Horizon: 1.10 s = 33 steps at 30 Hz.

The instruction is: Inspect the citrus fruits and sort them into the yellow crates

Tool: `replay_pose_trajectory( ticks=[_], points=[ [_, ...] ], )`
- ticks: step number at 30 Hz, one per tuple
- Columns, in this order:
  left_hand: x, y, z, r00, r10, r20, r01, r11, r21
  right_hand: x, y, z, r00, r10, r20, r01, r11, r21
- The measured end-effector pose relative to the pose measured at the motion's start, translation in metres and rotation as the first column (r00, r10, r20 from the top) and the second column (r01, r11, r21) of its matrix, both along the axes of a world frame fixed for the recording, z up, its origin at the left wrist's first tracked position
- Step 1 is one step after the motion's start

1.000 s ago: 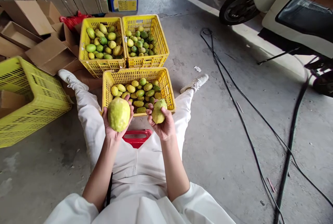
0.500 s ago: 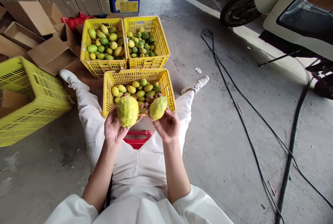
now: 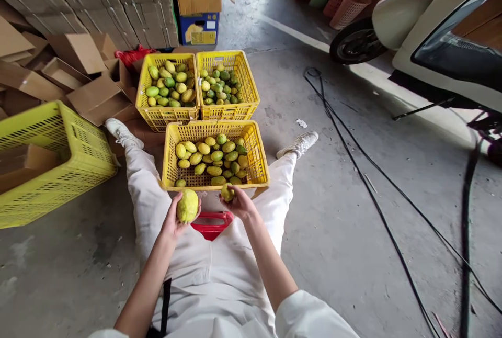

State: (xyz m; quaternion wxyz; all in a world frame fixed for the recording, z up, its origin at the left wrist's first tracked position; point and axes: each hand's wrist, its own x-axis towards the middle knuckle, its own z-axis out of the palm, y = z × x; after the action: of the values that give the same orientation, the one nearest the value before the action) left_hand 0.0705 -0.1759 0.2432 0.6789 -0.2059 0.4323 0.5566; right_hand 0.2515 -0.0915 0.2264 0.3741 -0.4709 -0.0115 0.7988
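My left hand [image 3: 175,221] is closed around a large yellow-green fruit [image 3: 187,205], held just below the near rim of a yellow crate [image 3: 214,130]. A smaller yellow-green fruit [image 3: 227,192] sits in my right hand [image 3: 239,203], fingers closed on it, at the crate's front edge. That crate lies between my outstretched legs and holds several yellow and green fruits. Behind it stand two more yellow crates of fruit, one at the left [image 3: 167,113] and one at the right [image 3: 247,84]. A red stool [image 3: 212,221] shows under me.
A tipped yellow crate [image 3: 50,162] with cardboard inside lies at the left. Cardboard boxes [image 3: 78,81] are piled behind it. Black cables [image 3: 376,181] run across the concrete floor at the right. A scooter [image 3: 431,40] stands at the far right, pink baskets [image 3: 347,0] beyond it.
Both hands have dropped lower and away from the camera with their fruits, down to the near crate's front rim. The view has tilted up, showing more of the background.
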Motion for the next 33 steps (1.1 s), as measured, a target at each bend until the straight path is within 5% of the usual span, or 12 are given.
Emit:
replay_pose_trajectory(
  ticks=[5, 8, 10, 13, 16, 19, 21, 23, 26, 29, 32, 33],
  points=[
    [-0.006, -0.013, -0.005, 1.000, -0.017, -0.024, 0.013, 0.986, -0.167, -0.008, 0.104, 0.087, 0.992, -0.066, -0.109, 0.098, 0.942, 0.321],
    [-0.004, -0.010, -0.003, 1.000, -0.023, 0.002, 0.023, 0.980, -0.199, -0.006, 0.138, 0.136, 0.993, -0.113, -0.031, 0.098, 0.645, 0.758],
    [-0.003, -0.008, -0.004, 1.000, -0.017, 0.010, 0.019, 0.978, -0.209, -0.003, 0.132, 0.141, 0.981, -0.178, 0.080, 0.030, 0.538, 0.842],
    [-0.001, -0.010, -0.008, 1.000, -0.006, 0.003, 0.006, 0.974, -0.225, 0.001, 0.092, 0.099, 0.981, -0.130, 0.144, -0.038, 0.599, 0.800],
    [0.002, -0.014, -0.012, 1.000, -0.003, 0.002, 0.003, 0.965, -0.262, 0.006, 0.035, 0.027, 0.994, -0.037, 0.106, -0.026, 0.840, 0.542],
    [0.006, -0.002, -0.011, 1.000, -0.005, -0.001, 0.004, 0.950, -0.311, 0.016, -0.010, -0.026, 0.994, 0.016, 0.108, -0.056, 0.924, 0.378],
    [0.005, 0.023, -0.002, 1.000, -0.004, -0.020, -0.002, 0.952, -0.307, 0.025, -0.025, -0.038, 0.992, 0.061, 0.115, -0.096, 0.938, 0.334],
    [-0.001, 0.063, 0.021, 0.999, 0.015, -0.049, -0.025, 0.974, -0.227, 0.034, -0.027, -0.035, 0.990, 0.072, 0.125, -0.111, 0.935, 0.338],
    [-0.019, 0.128, 0.083, 0.992, 0.088, -0.090, -0.083, 0.995, 0.058, 0.044, -0.016, -0.020, 0.988, 0.048, 0.146, -0.100, 0.923, 0.371],
    [-0.039, 0.165, 0.162, 0.956, 0.213, -0.200, -0.070, 0.830, 0.553, 0.049, -0.008, -0.012, 0.985, 0.029, 0.168, -0.093, 0.916, 0.391],
    [-0.054, 0.163, 0.223, 0.895, 0.319, -0.313, 0.059, 0.610, 0.790, 0.050, -0.011, -0.014, 0.983, 0.039, 0.180, -0.106, 0.917, 0.384],
    [-0.057, 0.157, 0.236, 0.856, 0.368, -0.364, 0.094, 0.581, 0.808, 0.050, -0.014, -0.017, 0.981, 0.051, 0.187, -0.118, 0.921, 0.372]
  ],
)
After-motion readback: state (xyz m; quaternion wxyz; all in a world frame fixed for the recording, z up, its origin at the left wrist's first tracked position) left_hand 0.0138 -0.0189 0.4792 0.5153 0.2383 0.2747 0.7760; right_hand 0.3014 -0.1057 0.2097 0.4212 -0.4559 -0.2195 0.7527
